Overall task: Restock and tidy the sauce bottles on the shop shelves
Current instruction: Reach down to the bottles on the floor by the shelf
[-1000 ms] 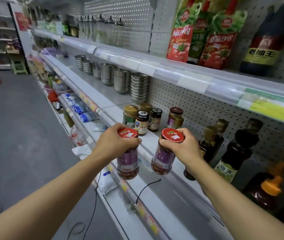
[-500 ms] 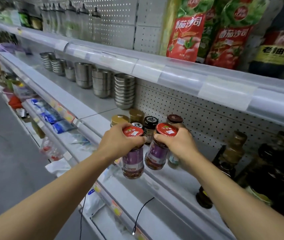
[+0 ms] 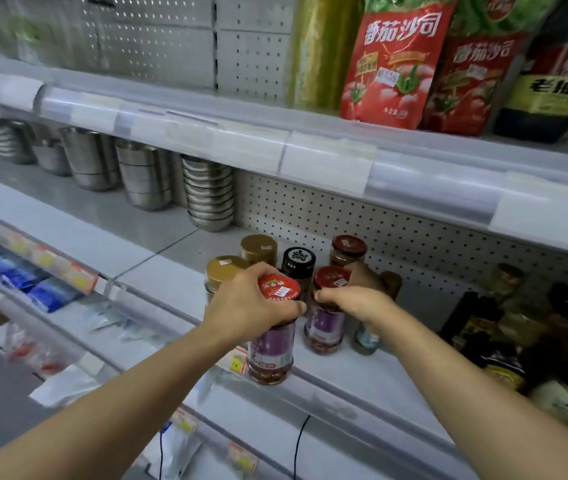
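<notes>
My left hand (image 3: 251,306) grips a red-lidded sauce jar (image 3: 270,355) with a purple label by its neck, at the front lip of the middle shelf (image 3: 362,379). A second matching jar (image 3: 326,327) is held by my right hand (image 3: 358,303) around its lid; it stands on the shelf just behind and right of the first. Behind them stand two gold-lidded jars (image 3: 225,270), a black-lidded jar (image 3: 298,259) and a dark-red-lidded jar (image 3: 348,249). A small jar (image 3: 365,339) is partly hidden under my right wrist.
Stacked steel bowls (image 3: 210,199) fill the same shelf to the left. Dark soy-sauce bottles (image 3: 504,344) crowd the right. Red tomato-sauce pouches (image 3: 397,60) and a dark bottle (image 3: 549,88) stand on the upper shelf (image 3: 327,161). Blue packets (image 3: 47,292) lie on the lower shelf.
Both hands have carried the two red-lidded jars forward and down to the shelf, next to the other jars. The camera has moved closer to the shelf.
</notes>
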Available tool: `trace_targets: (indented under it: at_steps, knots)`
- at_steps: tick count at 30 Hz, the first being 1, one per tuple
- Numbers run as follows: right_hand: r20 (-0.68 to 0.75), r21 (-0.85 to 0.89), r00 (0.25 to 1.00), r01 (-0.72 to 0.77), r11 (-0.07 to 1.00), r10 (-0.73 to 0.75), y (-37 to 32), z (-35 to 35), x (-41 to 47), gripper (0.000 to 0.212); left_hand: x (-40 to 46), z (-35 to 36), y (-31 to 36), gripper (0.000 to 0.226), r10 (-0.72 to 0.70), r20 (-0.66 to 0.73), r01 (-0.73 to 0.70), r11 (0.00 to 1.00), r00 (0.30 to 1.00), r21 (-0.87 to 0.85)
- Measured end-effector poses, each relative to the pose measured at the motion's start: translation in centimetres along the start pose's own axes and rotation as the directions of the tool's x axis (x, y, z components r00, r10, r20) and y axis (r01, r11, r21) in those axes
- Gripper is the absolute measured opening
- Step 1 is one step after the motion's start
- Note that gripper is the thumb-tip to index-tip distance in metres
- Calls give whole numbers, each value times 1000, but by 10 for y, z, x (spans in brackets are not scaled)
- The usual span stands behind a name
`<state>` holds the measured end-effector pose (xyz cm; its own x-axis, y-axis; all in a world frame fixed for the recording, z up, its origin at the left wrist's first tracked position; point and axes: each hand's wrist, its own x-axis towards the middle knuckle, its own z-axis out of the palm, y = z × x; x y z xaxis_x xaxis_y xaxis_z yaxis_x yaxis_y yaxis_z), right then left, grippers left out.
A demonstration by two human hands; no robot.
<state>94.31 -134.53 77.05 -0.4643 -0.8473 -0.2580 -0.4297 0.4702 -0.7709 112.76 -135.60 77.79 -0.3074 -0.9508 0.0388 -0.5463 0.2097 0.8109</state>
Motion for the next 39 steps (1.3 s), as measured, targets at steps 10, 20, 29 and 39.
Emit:
trace_targets:
  at_steps: [10, 20, 29, 39]
  knots:
    - [57, -232, 997, 64, 971, -52, -9, -11, 3, 66, 6, -7, -14, 56, 17, 74, -13, 999, 997, -50]
    - [124, -613, 973, 228, 756, -193, -36, -26, -2, 69, 9, -9, -19, 56, 40, 97, -36, 999, 994, -39]
    - [189, -619, 969, 243, 747, -158, -41, -28, 12, 72, 11, -12, -22, 56, 59, 91, -53, 996, 994, -68]
    - [177, -638, 970, 244, 731, -169, -41, -27, 11, 71, 8, -6, -19, 53, 67, 117, -57, 995, 991, -83]
